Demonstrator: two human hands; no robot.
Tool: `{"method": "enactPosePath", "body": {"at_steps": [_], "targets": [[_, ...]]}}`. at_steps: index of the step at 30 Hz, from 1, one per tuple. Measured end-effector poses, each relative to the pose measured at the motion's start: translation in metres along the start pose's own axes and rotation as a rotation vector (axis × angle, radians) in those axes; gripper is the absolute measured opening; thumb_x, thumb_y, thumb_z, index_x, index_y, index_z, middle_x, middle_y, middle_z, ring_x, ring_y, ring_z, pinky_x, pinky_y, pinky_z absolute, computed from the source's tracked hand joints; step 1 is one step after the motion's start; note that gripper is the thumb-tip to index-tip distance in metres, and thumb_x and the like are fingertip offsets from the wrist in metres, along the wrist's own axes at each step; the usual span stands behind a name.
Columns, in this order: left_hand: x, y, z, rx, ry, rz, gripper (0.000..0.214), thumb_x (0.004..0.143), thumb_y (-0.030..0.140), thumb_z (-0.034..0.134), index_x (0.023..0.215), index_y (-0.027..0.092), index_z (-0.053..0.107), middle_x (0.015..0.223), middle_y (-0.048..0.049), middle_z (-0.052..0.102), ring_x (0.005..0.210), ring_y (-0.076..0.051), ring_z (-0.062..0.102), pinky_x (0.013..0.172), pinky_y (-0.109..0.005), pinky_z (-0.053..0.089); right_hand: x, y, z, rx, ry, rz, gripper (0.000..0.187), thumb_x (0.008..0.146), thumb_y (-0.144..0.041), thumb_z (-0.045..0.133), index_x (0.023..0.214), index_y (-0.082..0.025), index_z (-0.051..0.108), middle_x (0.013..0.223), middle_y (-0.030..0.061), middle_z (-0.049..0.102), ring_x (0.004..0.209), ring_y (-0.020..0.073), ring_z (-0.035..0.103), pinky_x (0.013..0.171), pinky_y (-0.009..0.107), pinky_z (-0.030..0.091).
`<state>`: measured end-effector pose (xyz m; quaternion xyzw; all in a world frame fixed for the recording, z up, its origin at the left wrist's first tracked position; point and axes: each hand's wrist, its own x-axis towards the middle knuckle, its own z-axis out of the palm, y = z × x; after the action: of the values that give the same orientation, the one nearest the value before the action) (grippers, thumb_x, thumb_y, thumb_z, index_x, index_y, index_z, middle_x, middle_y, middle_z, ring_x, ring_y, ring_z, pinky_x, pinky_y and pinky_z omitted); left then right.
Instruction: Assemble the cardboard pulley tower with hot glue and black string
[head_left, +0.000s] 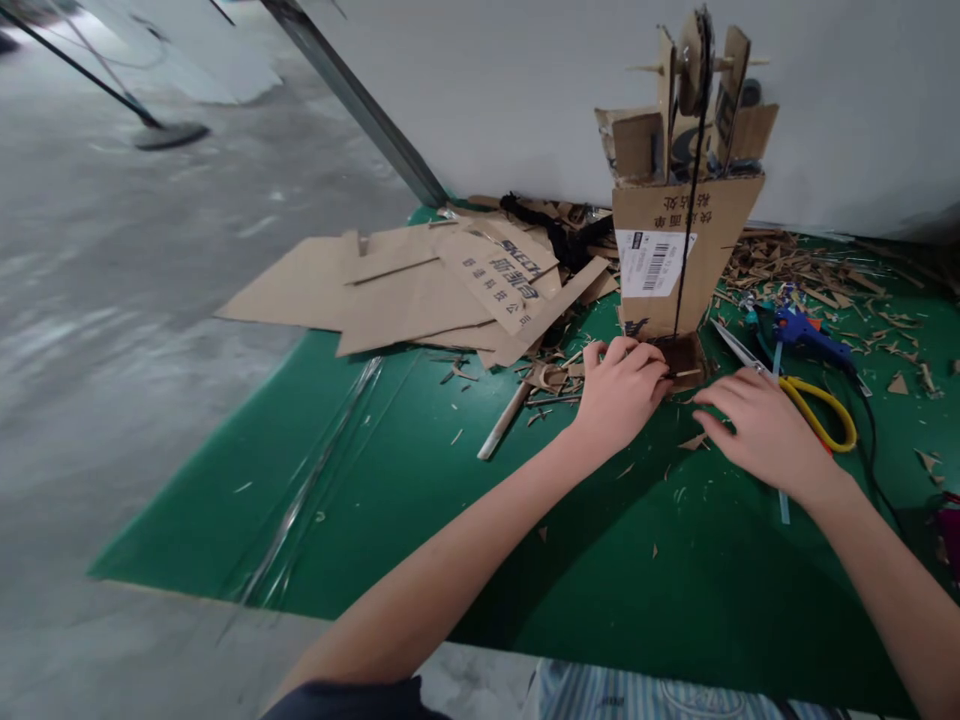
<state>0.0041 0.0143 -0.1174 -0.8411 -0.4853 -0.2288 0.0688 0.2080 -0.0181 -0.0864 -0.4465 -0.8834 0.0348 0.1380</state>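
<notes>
A tall cardboard tower [720, 225] carries a cardboard wheel [694, 65] on a wooden stick axle at its top. From the wheel a black string [686, 240] runs down to a small open cardboard box [686, 360] at the tower's foot. My left hand [619, 390] has its fingers curled over the left side of this box; the fingertips are partly hidden. Just right of the box is my right hand [772, 435], its thumb and fingers apart and nothing visible in them. Scissors with yellow handles [817, 410] lie partly behind it.
A blue glue gun [814, 335] with its cord lies at the right. Flat cardboard sheets [405, 285] are piled on the left, with black cloth-like material [562, 238] behind. Cardboard scraps [802, 265] litter the green tabletop [420, 480], which meets a white wall [487, 100].
</notes>
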Motion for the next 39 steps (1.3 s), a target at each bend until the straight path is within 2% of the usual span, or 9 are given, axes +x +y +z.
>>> {"method": "enactPosePath", "body": {"at_steps": [4, 9, 14, 29, 39], "targets": [[-0.001, 0.0, -0.002, 0.019, -0.028, 0.014, 0.014, 0.093, 0.029, 0.058, 0.09, 0.021, 0.069, 0.109, -0.0044, 0.071, 0.107, -0.026, 0.052, 0.089, -0.047, 0.03, 0.02, -0.001, 0.004, -0.255, 0.141, 0.019, 0.021, 0.095, -0.025, 0.051, 0.105, -0.017, 0.067, 0.103, 0.0101, 0.067, 0.098, 0.0277, 0.051, 0.079, 0.04, 0.035], [-0.002, -0.001, -0.002, 0.055, -0.013, 0.038, 0.015, 0.094, 0.027, 0.056, 0.089, 0.021, 0.069, 0.108, -0.0043, 0.071, 0.107, -0.026, 0.053, 0.09, -0.048, 0.03, 0.034, -0.002, 0.022, -0.346, 0.144, -0.017, 0.019, 0.094, -0.019, 0.05, 0.102, -0.018, 0.067, 0.1, 0.0095, 0.064, 0.094, 0.0262, 0.047, 0.076, 0.039, 0.03], [-0.004, -0.002, -0.002, 0.066, -0.014, 0.059, 0.017, 0.095, 0.025, 0.053, 0.089, 0.02, 0.068, 0.109, -0.0048, 0.072, 0.107, -0.026, 0.053, 0.09, -0.047, 0.03, 0.035, -0.004, 0.03, -0.375, 0.145, -0.04, 0.017, 0.095, -0.018, 0.049, 0.095, -0.018, 0.067, 0.095, 0.0073, 0.064, 0.091, 0.0252, 0.044, 0.075, 0.039, 0.028], [-0.007, -0.001, 0.0, 0.138, -0.024, 0.095, 0.017, 0.094, 0.017, 0.052, 0.09, 0.02, 0.068, 0.107, -0.0057, 0.071, 0.108, -0.026, 0.052, 0.09, -0.048, 0.03, 0.036, -0.005, 0.033, -0.361, 0.116, -0.07, 0.017, 0.095, -0.018, 0.049, 0.096, -0.018, 0.067, 0.096, 0.0078, 0.066, 0.092, 0.0259, 0.042, 0.075, 0.039, 0.026], [-0.005, 0.003, -0.003, 0.035, -0.037, -0.001, 0.017, 0.092, 0.017, 0.054, 0.085, 0.022, 0.069, 0.107, -0.0039, 0.071, 0.11, -0.027, 0.052, 0.089, -0.049, 0.028, 0.04, -0.003, 0.036, -0.33, 0.136, -0.049, 0.02, 0.096, -0.018, 0.048, 0.09, -0.019, 0.067, 0.094, 0.0071, 0.065, 0.091, 0.0249, 0.043, 0.075, 0.038, 0.026]]}}
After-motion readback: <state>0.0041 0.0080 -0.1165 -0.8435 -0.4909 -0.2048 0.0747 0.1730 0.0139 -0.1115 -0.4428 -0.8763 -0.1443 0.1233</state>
